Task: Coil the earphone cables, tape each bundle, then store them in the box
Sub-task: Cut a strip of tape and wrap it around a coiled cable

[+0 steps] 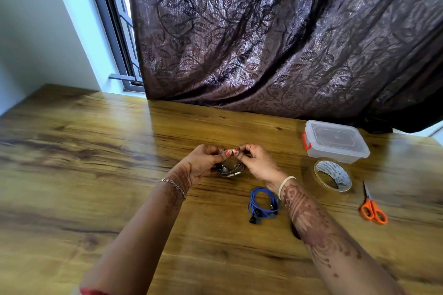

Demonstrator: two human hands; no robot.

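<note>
My left hand (203, 159) and my right hand (255, 160) meet over the middle of the wooden table (96, 175), fingertips pinched together. Both hold a coiled black earphone cable (231, 170) with a silver plug; its coil hangs just under my fingers, partly hidden by them. A blue earphone cable (262, 203), coiled, lies on the table near my right wrist. A roll of clear tape (333, 176) stands to the right. Behind it sits the clear plastic box (335, 141), lid closed, with a red latch.
Orange-handled scissors (372, 207) lie right of the tape roll. A dark patterned curtain (287, 43) hangs down onto the table's far edge. A window frame (115, 31) and a white wall are at the back left.
</note>
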